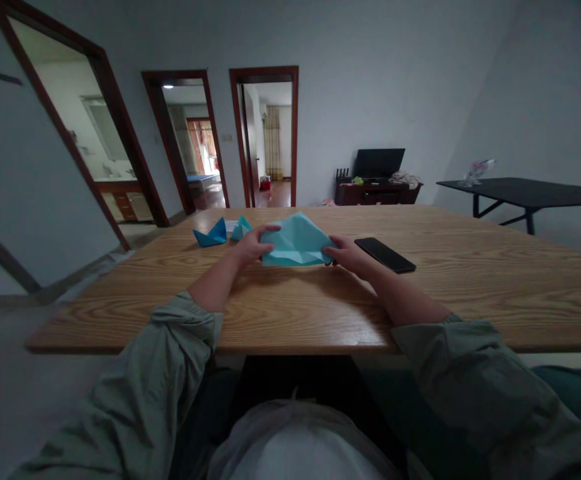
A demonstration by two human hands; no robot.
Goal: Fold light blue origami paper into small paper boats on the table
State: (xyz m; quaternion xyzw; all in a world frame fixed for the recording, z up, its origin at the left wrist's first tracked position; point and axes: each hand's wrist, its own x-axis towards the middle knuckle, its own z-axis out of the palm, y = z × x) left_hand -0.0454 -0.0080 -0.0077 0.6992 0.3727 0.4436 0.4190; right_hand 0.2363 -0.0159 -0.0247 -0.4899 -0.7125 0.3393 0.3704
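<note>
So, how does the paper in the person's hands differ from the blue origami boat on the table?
The pale paper is held by the left hand and right hand; the darker origami boat sits untouched on the table. The paper looks larger and loosely folded; the boat is sharply peaked. Both are blue folded paper.

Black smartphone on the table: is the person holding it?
No, the smartphone lies on the wooden table beside the right hand; that hand and the left hand hold blue paper.
</note>
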